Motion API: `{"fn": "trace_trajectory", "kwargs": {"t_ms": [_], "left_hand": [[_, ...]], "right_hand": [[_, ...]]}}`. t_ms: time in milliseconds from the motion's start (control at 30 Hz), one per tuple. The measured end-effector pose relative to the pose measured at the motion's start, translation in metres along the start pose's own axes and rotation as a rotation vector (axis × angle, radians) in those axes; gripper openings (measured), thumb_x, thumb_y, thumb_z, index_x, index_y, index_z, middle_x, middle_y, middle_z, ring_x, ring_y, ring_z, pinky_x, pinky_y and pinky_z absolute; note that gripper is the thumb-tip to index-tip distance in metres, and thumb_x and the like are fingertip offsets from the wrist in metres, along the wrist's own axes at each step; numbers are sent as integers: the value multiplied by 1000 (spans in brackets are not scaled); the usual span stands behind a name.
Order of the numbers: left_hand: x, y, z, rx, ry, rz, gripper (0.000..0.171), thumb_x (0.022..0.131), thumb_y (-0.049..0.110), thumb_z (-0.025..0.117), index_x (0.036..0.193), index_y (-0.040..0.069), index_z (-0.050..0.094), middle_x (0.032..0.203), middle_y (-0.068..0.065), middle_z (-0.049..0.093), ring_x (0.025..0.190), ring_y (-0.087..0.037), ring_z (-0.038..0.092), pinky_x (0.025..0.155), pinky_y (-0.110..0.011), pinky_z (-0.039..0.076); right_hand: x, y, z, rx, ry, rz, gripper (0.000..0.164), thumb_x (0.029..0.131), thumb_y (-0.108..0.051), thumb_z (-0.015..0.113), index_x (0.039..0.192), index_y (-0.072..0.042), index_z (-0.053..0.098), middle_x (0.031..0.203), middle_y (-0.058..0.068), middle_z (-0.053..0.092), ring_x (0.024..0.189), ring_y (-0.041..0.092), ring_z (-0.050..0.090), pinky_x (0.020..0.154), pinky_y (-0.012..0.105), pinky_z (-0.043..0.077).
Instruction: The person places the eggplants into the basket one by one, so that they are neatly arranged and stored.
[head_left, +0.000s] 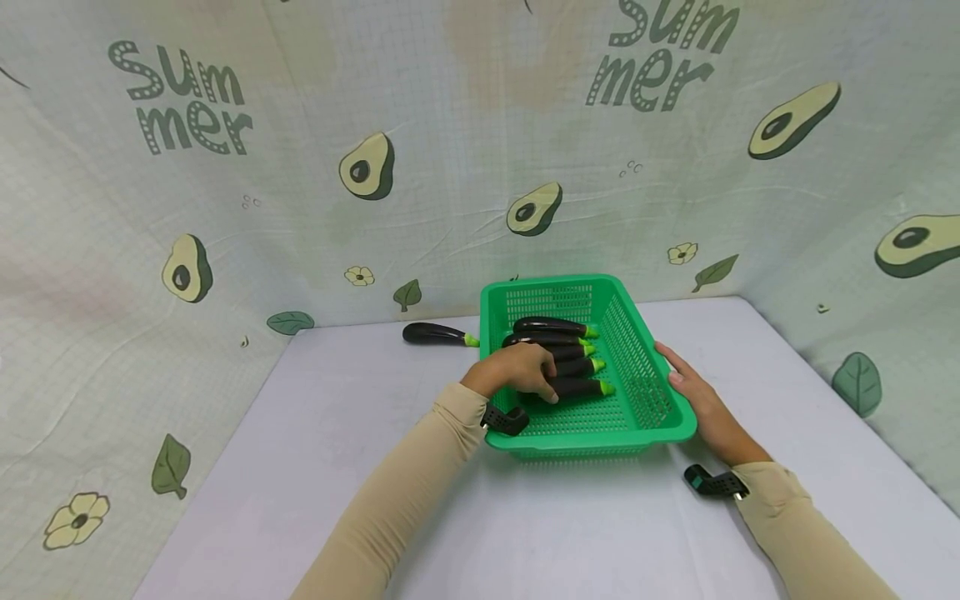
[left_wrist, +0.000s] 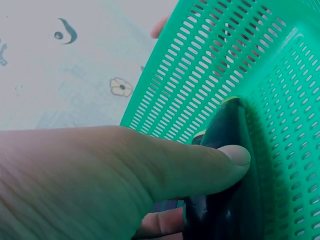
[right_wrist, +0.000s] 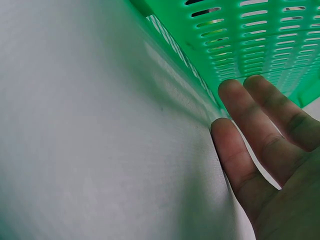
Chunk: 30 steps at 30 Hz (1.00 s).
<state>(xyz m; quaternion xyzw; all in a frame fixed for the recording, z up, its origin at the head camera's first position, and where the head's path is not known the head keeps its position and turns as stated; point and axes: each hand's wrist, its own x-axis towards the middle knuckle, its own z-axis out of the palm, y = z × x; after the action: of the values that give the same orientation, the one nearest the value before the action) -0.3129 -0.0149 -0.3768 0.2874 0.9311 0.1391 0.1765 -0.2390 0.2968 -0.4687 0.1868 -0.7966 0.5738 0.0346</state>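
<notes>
Several dark, glossy eggplants with green caps lie side by side in a green plastic basket (head_left: 630,367). My left hand (head_left: 521,368) reaches over the basket's left rim and grips the eggplant nearest me (head_left: 581,388). In the left wrist view the thumb lies across that eggplant (left_wrist: 227,130), with fingertips on its other side. Along the basket's right side rests my right hand (head_left: 708,408). The right wrist view shows its fingers (right_wrist: 265,135) extended, fingertips at the slotted outer wall (right_wrist: 235,45), low by the table.
One more eggplant (head_left: 435,334) lies on the white table (head_left: 337,433), left of the basket, its cap pointing at the rim. A printed cloth (head_left: 450,108) hangs behind the table and along both sides.
</notes>
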Motion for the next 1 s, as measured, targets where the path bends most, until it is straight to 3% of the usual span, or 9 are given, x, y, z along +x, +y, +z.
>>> {"fn": "trace_trajectory", "kwargs": {"t_ms": [367,567,800,1000], "left_hand": [[-3,3,-3,-15,24,8,40,91,36,76,123,14,68,112,2,64,90,-13,59,77,-32,51],[-4,4,-13,-16,68,78,36,98,40,66,124,15,68,114,3,66,92,-11,61,78,-31,51],[-9,-11,-39,-156,149,166,29,101,36,61,121,15,69,112,2,67,99,-16,63,82,-31,51],[-16,-37,-54,-344,181,178,37,102,34,61,128,9,66,110,-2,68,100,-29,67,80,-36,53]], "right_hand": [[1,-1,0,-11,2,-2,53,111,-32,28,163,-26,16,167,7,9,150,35,4,111,68,4],[1,0,0,-14,5,-7,53,111,-30,28,163,-25,16,167,8,9,151,33,3,111,66,3],[1,-1,-1,-10,10,-6,53,111,-31,28,163,-26,16,167,8,8,150,34,2,111,68,3],[0,-1,0,-4,4,-1,54,111,-31,28,163,-25,16,167,9,8,150,33,2,110,68,3]]}}
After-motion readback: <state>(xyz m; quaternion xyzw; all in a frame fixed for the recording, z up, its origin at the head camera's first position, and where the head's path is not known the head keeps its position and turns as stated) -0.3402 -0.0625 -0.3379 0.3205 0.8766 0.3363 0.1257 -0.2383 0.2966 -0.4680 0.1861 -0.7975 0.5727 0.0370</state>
